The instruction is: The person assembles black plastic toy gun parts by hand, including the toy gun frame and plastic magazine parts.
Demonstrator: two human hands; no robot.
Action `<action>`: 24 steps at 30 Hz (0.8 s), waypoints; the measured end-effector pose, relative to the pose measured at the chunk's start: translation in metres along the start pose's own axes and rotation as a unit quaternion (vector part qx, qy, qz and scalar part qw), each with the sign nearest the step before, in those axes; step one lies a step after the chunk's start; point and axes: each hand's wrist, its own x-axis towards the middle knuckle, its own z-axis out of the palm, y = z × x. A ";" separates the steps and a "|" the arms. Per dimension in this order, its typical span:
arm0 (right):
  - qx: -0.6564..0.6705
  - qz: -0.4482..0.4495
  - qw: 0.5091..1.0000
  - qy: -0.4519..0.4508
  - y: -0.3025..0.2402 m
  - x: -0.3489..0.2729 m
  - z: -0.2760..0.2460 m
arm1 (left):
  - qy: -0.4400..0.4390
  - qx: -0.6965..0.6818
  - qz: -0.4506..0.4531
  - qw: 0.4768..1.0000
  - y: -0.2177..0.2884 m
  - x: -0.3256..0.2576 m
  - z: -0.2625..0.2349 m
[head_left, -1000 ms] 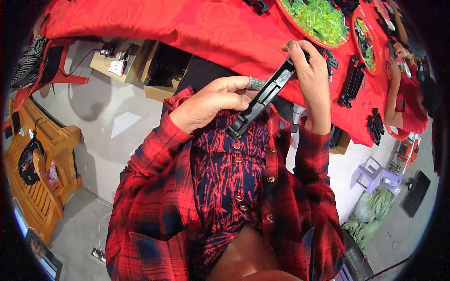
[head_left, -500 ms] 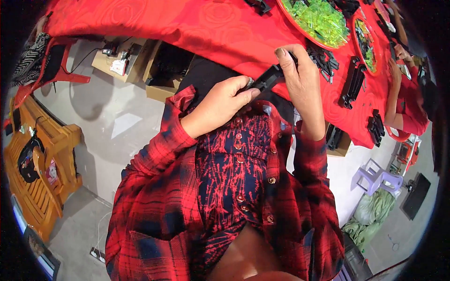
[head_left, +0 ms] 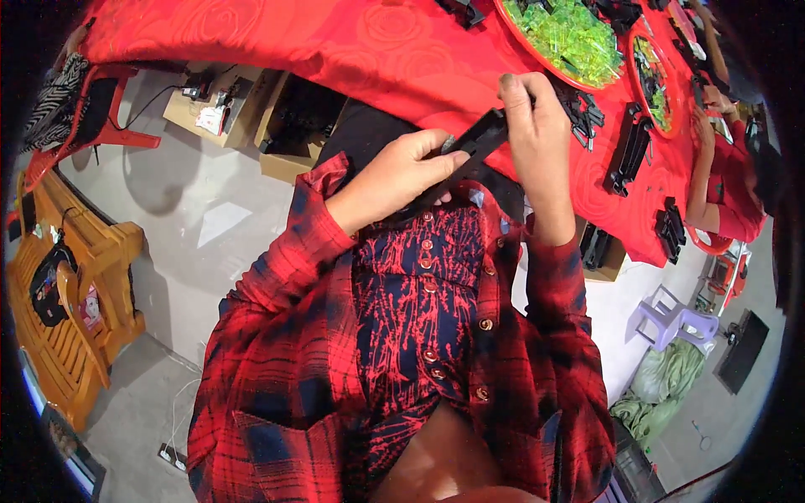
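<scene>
A long, narrow black plastic part (head_left: 480, 141) is held slantwise in front of my body, above the table's near edge. My left hand (head_left: 396, 178) is closed round its lower end, thumb on top. A small greyish bit (head_left: 449, 144) shows by the left fingertips. At the part's upper end is my right hand (head_left: 539, 138), thumb and fingers bent together in a pinch. The part's end meets the right hand's inner side; what sits between those fingers is hidden.
On the red-covered table (head_left: 335, 29) stand a red tray of green-yellow clear pieces (head_left: 579, 46), a smaller red tray (head_left: 652, 80), loose black strips (head_left: 583, 113) and a larger black part (head_left: 629, 151). Cardboard boxes (head_left: 285, 163) lie below. A co-worker's arm (head_left: 704, 168) is at right.
The black part has shifted slightly down and left, and more of its length shows. My right thumb and fingers have risen and drawn closer together; my left hand has barely moved.
</scene>
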 end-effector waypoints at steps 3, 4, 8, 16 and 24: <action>0.050 0.040 0.998 -0.002 0.008 0.005 -0.007 | -0.087 -0.199 -0.079 0.973 0.023 -0.007 -0.005; 0.071 0.062 0.996 0.000 0.010 0.006 -0.009 | -0.108 -0.267 -0.101 0.952 0.027 -0.008 -0.005; 0.061 0.009 0.998 0.018 0.018 -0.001 -0.001 | -0.136 -0.299 -0.068 0.942 0.004 -0.004 -0.007; -0.154 -0.155 0.976 -0.011 -0.016 -0.033 0.003 | 0.016 -0.305 -0.011 0.952 0.006 0.000 -0.001; -0.172 -0.131 0.974 -0.066 -0.025 -0.037 0.012 | 0.064 -0.293 0.036 0.953 0.000 0.003 0.010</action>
